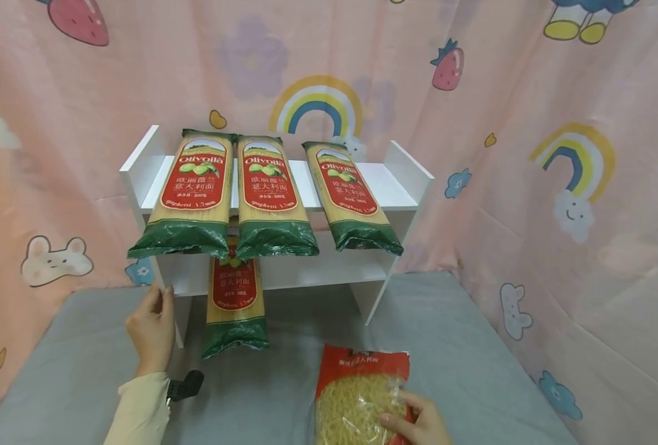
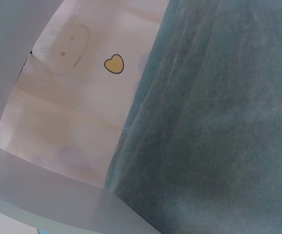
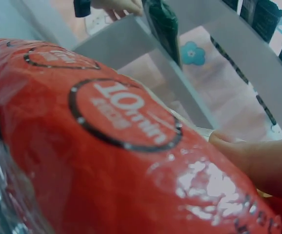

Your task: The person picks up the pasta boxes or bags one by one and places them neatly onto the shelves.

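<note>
In the head view my right hand (image 1: 418, 420) grips the right edge of a red bag of pasta (image 1: 357, 402) with a clear window, low in front of a white shelf (image 1: 329, 272). The right wrist view shows the bag's red back (image 3: 126, 170) close up, my thumb (image 3: 258, 161) along its edge. My left hand (image 1: 153, 324) pinches the front edge of the shelf's left side panel. Three green-ended spaghetti packs (image 1: 192, 185) lie on the top shelf, jutting over its front. Another spaghetti pack (image 1: 235, 296) sticks out from the lower shelf, left of centre.
The shelf stands on a grey cloth (image 1: 446, 371). Behind it and to both sides hangs a pink patterned curtain (image 1: 501, 185). A gap separates the right-hand top pack from the other two. A black strap piece (image 1: 187, 386) sits at my left wrist.
</note>
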Available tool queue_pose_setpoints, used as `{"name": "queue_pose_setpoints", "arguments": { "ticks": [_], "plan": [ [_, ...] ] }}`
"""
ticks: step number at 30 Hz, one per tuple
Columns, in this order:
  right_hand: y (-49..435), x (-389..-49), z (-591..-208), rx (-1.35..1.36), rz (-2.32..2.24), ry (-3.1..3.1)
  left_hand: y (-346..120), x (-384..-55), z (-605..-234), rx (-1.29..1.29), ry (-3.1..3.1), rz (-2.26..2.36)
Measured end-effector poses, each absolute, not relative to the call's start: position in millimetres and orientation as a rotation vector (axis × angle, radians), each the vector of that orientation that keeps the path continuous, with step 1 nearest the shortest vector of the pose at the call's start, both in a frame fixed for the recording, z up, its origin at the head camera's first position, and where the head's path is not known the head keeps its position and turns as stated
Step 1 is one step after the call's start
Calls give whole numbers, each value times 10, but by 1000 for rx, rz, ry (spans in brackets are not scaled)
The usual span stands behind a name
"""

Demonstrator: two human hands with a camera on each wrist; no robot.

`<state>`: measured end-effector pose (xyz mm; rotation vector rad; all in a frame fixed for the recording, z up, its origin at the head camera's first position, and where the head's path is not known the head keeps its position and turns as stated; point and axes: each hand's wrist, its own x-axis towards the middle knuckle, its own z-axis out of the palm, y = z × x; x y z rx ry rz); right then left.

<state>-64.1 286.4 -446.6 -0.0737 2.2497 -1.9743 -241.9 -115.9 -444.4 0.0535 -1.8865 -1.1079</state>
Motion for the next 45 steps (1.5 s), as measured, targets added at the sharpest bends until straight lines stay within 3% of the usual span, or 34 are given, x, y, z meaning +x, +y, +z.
{"name": "queue_pose_setpoints", "arguments": {
  "ticks": [8, 21, 31, 45],
  "plan": [
    [2854, -705, -4287, -200, -1935, 2335, -1159, -2426, -4439, 66, -1888, -1093],
    [2677, -804, -4102, -1, -1970, 2455, -1158, -2425, -4423, 61, -1893, -1111],
    [2610, -920, -3959, -342, -2070, 2449, -1148, -2407, -4410, 63, -1895, -1116],
    [2541, -1045, -3725, -526, -2070, 2515, -1164, -2420, -4430, 58, -1905, -1118]
  ]
}}
